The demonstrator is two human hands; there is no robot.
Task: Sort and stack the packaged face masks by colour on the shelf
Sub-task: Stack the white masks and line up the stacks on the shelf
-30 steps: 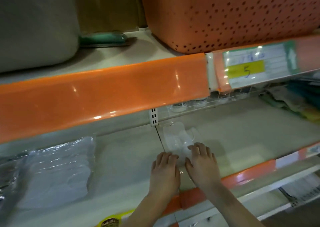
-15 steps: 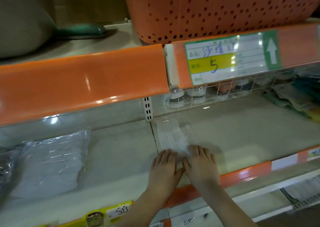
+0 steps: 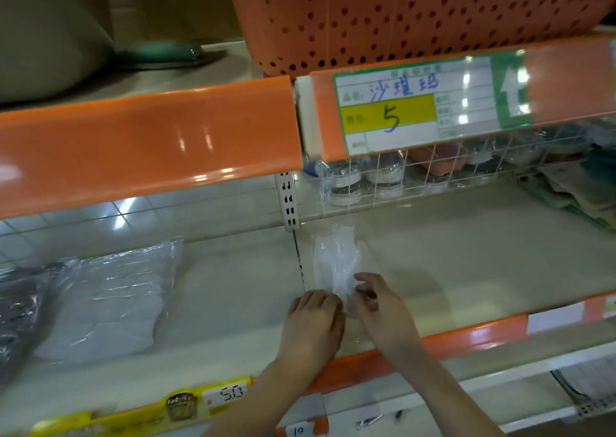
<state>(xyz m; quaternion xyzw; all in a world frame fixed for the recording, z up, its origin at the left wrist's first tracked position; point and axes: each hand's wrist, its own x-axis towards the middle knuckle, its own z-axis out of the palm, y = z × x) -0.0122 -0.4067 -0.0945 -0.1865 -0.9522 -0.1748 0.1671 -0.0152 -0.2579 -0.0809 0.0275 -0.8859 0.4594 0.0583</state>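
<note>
White packaged mask flat on the shelf, just right of the seam, long axis running away toward the back. Near end pinched between both hands: left hand and right hand side by side, equally close, fingers curled onto the wrapper. Half a second ago, fingers flat and pressing; now bunched. White stack well apart, leftward.

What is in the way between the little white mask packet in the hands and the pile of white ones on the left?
Nothing visible. Both hands, left hand and right hand, hold the small clear-wrapped white mask packet. Only bare beige shelf board lies between it and the flat stack of clear-wrapped white masks.
</note>
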